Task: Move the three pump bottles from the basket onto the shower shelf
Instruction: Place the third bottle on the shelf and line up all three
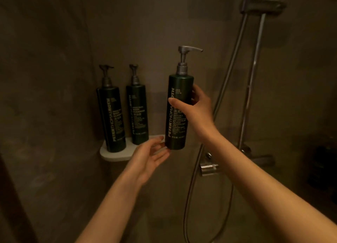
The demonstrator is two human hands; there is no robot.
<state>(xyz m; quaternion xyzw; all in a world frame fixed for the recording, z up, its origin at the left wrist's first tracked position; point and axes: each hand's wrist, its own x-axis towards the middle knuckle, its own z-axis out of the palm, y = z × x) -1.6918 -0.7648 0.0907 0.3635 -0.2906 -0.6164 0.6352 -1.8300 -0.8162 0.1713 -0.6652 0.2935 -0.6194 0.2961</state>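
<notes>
Head camera: in a dim shower stall, the person's right hand (pixel 196 106) is gripping a dark green pump bottle (pixel 179 113) around its middle, thumb across the label, and is holding it upright in the air. The left hand (pixel 149 158) is spreading open just below, palm up, fingertips at the bottle's base and closing on nothing. Left of both hands, two matching pump bottles (pixel 111 119) (pixel 137 115) are standing upright side by side on the white shower shelf (pixel 116 154). A shower hose (pixel 231 75) is hanging behind the right forearm.
</notes>
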